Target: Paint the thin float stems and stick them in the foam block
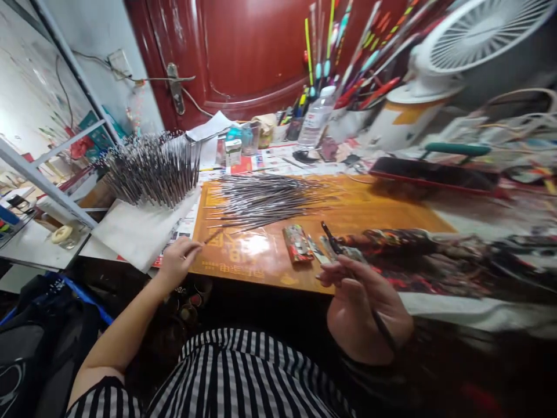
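"How does that pile of thin rods [261, 200] look?"

"Dark and slender, with pale glints, lying loosely side by side on the glossy orange tabletop [270, 275]. Gold lettering and a bright reflection show in front of it."

"And the hands?"

"The left hand [178, 262] pinches a single rod [213, 237] at the near left edge, its far end close to the pile. The right hand [365, 302] grips a dark pen-like tool [331, 235], the shaft slanting across the palm."

"What's around them?"

"An upright bundle [152, 174] of similar rods stands at left. Behind are a clear bottle [317, 121] and a red door [256, 52]; a white fan [478, 40] stands at right, blurred."
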`<state>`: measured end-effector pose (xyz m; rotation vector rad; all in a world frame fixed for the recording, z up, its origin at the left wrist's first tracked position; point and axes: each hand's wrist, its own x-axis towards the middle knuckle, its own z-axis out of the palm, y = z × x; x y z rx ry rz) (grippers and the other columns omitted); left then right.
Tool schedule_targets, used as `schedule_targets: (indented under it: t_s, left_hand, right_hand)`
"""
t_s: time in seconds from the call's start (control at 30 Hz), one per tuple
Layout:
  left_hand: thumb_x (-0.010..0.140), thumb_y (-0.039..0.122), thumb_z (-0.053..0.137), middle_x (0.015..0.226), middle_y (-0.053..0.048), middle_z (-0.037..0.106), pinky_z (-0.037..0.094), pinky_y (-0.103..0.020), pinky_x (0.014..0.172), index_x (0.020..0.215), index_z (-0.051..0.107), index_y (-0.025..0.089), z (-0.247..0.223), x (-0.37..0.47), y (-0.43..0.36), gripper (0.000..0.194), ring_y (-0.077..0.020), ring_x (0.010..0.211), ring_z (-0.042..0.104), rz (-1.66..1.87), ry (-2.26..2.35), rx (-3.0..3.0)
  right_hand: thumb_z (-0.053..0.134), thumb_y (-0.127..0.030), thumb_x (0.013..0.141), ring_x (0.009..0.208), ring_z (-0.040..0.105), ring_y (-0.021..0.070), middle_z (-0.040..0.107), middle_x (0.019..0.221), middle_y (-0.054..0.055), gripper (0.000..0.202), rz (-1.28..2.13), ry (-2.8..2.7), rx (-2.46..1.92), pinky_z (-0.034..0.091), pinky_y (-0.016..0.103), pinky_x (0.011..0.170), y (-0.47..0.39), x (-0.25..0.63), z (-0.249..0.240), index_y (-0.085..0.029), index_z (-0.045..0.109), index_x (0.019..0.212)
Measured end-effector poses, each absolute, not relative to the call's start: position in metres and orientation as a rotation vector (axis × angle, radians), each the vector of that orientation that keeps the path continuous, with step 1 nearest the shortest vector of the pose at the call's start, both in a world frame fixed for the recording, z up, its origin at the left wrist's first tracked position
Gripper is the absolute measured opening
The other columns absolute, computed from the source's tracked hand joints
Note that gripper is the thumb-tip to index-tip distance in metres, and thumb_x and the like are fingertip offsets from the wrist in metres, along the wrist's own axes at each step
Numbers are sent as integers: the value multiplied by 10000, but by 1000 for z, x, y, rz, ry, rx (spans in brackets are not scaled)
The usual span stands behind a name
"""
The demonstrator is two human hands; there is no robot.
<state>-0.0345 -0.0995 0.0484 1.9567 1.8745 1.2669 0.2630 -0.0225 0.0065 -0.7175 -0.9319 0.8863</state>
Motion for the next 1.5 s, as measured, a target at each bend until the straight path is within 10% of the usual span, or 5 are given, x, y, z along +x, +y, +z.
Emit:
schedule_targets:
  t_s: [0.83,1.5]
  left_hand:
    - [812,319,637,993,-70,775,477,-286,800,929,781,190,41,-204,-12,226,-216,918,679,839,2869,1122]
    - [927,294,598,1113,-73,707,481,-350,971,1097,704,208,30,-42,-25,218,-220,1061,629,499,2202,2149]
  right_hand:
    - [713,-473,841,655,657,186,736,859,51,276,1002,-1230,-973,584,353,618,-39,291,-43,-254,758,1004]
    - [624,-440,927,680,654,199,737,890,50,298,758,-1236,-1093,564,393,706,-41,313,-13,-277,744,1144]
